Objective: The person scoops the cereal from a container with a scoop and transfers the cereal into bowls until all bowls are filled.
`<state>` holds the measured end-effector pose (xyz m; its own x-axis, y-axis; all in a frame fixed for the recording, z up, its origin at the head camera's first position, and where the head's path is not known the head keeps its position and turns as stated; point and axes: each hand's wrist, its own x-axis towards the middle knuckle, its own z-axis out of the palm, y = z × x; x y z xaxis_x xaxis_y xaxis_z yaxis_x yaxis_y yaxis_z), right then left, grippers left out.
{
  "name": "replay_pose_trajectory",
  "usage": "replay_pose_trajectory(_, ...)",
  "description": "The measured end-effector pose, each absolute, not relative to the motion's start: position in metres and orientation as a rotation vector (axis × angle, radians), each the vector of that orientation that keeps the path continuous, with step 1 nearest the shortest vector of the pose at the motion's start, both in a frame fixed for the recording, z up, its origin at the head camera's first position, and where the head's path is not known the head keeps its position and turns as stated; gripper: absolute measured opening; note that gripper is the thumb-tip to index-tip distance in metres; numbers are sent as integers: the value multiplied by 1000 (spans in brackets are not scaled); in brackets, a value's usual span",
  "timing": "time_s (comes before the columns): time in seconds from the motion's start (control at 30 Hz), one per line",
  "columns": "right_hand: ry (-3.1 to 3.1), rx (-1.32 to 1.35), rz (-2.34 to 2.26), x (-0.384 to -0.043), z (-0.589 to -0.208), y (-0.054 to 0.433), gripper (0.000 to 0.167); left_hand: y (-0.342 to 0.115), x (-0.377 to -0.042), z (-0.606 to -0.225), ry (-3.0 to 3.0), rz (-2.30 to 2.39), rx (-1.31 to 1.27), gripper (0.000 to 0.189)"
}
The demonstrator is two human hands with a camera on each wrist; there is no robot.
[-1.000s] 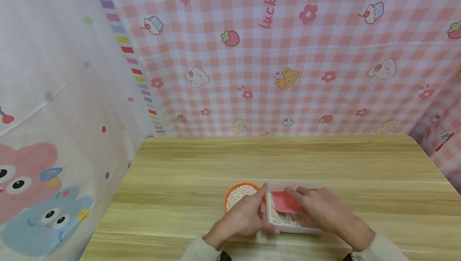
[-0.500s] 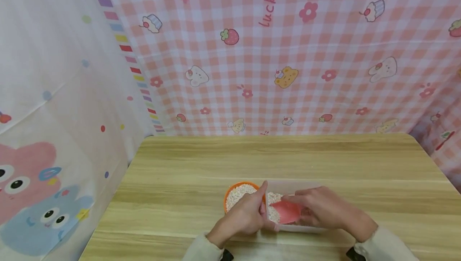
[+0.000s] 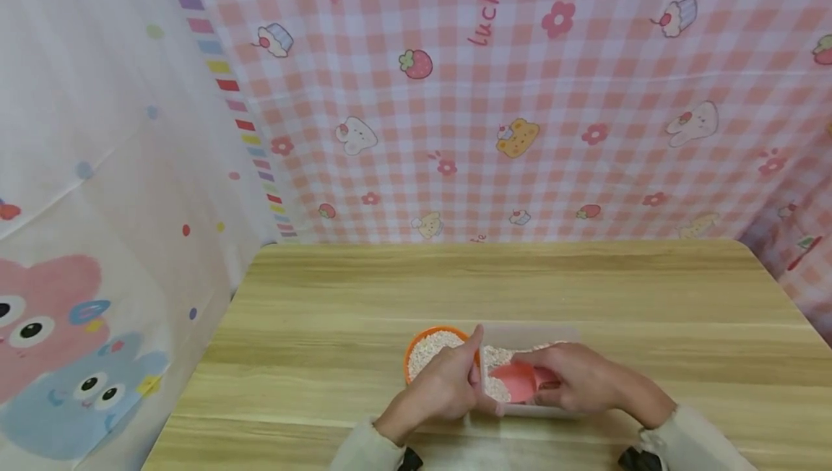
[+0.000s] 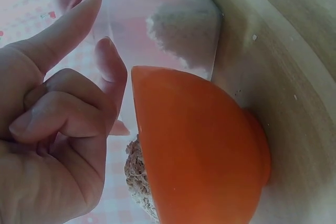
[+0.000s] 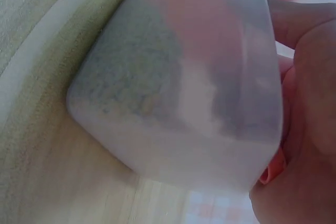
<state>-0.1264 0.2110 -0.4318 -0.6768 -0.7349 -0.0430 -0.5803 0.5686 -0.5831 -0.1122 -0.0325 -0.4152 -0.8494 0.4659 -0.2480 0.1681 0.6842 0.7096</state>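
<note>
A coral-pink scoop (image 3: 518,382) is gripped by my right hand (image 3: 581,377), its blade down among pale oat flakes (image 3: 497,357) inside a translucent plastic box (image 3: 529,334). At the box's left end my left hand (image 3: 444,386) holds the wall, thumb at the near corner and index finger stretched toward the far one. Its other fingers are curled in the left wrist view. Close to that hand's left stands an orange bowl (image 4: 199,140) heaped with similar flakes (image 3: 432,348). In the right wrist view the scoop shows as a pink blur through the box wall.
The wooden table (image 3: 338,290) has rounded far corners. Behind it hangs a pink checked cloth (image 3: 455,110), and a white cartoon-printed cloth (image 3: 130,204) hangs on the left. A few crumbs (image 4: 254,37) lie on the table by the box.
The scoop has gone from lying tilted above the flakes to lower and nearer the front wall, its blade turned as my right hand shifted. The left hand, box and bowl stay put.
</note>
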Motion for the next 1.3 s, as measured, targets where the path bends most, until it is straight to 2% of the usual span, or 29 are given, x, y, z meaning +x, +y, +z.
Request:
replay_pose_trajectory(0.27,2477,-1117,-934,-126,-431,216,46,-32,-113,-412,2434,980,416,119)
replay_pose_trajectory(0.67,2340,-1065,-1155,-130,-426,226,48,-34,-112,-415,2454,995,482,118)
replay_pose_trajectory(1.3,2423,-1007,-1164,-128,-418,236,52,-44,-110,-412,2473,1092,500,108)
